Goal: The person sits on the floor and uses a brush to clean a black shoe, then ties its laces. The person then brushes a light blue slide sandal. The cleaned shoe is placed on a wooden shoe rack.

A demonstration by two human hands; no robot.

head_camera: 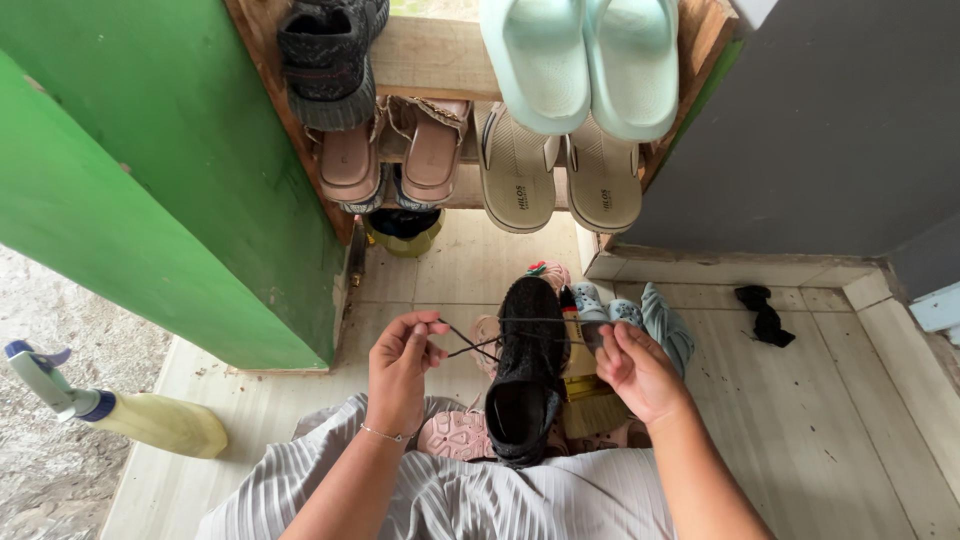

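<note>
A black knit sneaker [524, 370] rests upright on my lap, toe pointing away from me. My left hand [402, 365] pinches one end of its black shoelace [470, 345] and pulls it out to the left. My right hand [632, 368] pinches the other lace end on the right side of the shoe. Both lace ends are stretched taut across the shoe's top. A thin bracelet sits on my left wrist.
A wooden shoe rack [425, 55] ahead holds mint slides [585, 60], beige sandals [560, 170], pink sandals [395, 150] and a black sneaker [325, 55]. A green board [160, 170] stands left, a spray bottle [120, 410] lies lower left, and a black cloth [765, 315] lies on the tiles.
</note>
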